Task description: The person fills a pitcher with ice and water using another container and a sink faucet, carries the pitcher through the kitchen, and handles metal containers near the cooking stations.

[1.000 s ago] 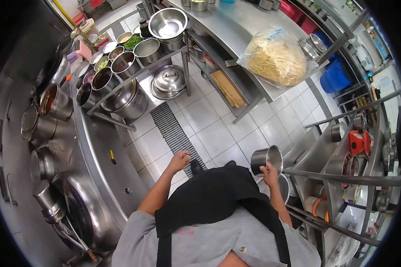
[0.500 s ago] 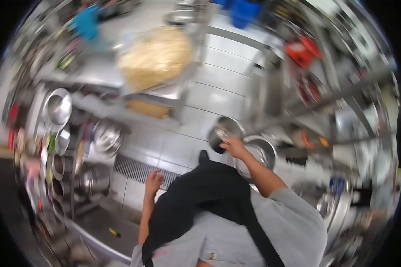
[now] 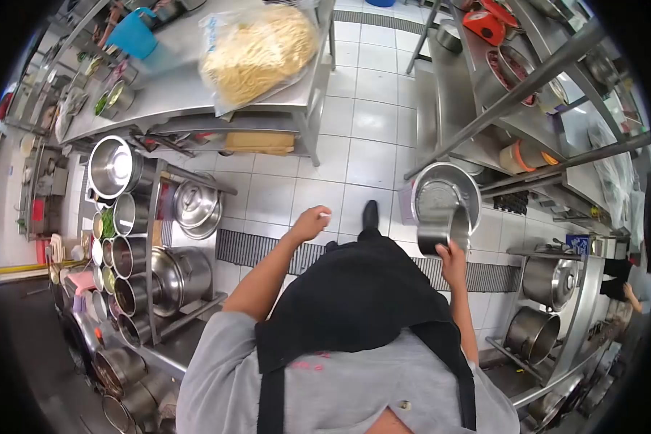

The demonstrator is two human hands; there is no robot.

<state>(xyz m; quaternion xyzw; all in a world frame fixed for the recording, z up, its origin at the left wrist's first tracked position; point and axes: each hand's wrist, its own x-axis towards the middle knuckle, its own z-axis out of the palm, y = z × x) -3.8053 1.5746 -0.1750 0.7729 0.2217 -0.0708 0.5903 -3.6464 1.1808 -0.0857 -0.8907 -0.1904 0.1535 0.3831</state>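
My right hand (image 3: 452,262) grips the rim of a steel pot (image 3: 435,233), which is tilted on its side with its mouth toward the right. Behind and partly under that pot stands a large round metal basin (image 3: 471,189), low down by the shelf. My left hand (image 3: 312,223) is held out over the floor with its fingers curled. A small pale spot shows at its fingertips, too small to make out.
A bag of noodles (image 3: 257,58) and a blue container (image 3: 133,35) stand on the steel table (image 3: 168,90). At left is a rack with sauce pots (image 3: 129,254) and a lidded pot (image 3: 184,278). Metal shelving (image 3: 452,94) runs along the right. Part of another person (image 3: 633,297) shows at far right.
The view has swung to the right, so the noodle table now lies ahead and the sauce pots to the left. The held pot is now beside the basin, still in my right hand.
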